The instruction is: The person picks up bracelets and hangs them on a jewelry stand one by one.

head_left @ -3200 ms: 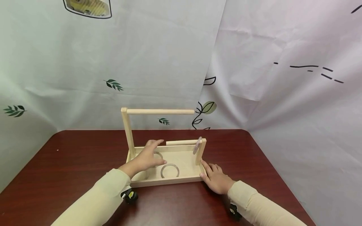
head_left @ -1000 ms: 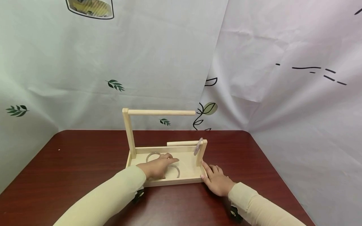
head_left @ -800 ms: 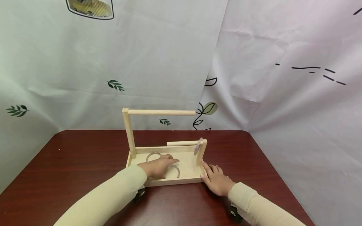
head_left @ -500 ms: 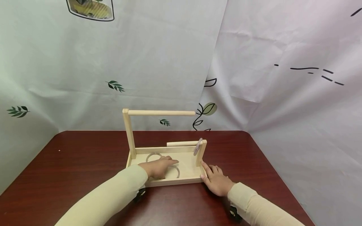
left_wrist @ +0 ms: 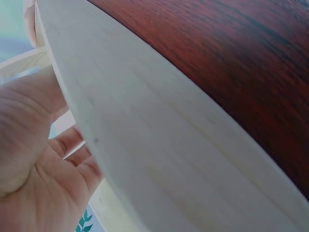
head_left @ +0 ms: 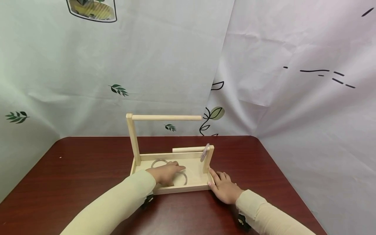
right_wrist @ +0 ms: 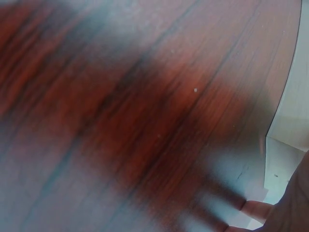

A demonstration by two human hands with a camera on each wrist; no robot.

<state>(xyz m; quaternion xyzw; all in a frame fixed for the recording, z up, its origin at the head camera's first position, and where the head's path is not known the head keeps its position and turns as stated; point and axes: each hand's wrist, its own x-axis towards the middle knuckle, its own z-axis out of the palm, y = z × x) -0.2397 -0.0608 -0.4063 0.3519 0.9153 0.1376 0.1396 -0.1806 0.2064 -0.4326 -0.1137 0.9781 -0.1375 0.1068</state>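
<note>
My left hand (head_left: 165, 174) reaches over the front wall of a pale wooden tray stand (head_left: 191, 188), its fingers down at a translucent bangle-like ring (head_left: 186, 179). The hand covers that ring's left part. In the left wrist view, the tray's wall (left_wrist: 159, 125) hides the fingertips of my left hand (left_wrist: 43, 179), so any grip is unseen. Another ring (head_left: 155, 162) lies flat behind the hand. A third, purplish ring (head_left: 204, 153) hangs on the low peg (head_left: 188, 149) beside its post. My right hand (head_left: 224, 188) rests on the tray's right end, fingers extended.
A tall post (head_left: 133, 140) rises at the tray's left end, with a long bar (head_left: 167, 117) running rightward from its top to a free end. The dark red table (head_left: 88, 169) surrounds the tray. A white printed curtain (head_left: 164, 65) hangs behind.
From above the tray's left part, my left hand has moved right and down to the front ring. Over the last second it has stayed almost still. The right hand has kept its place.
</note>
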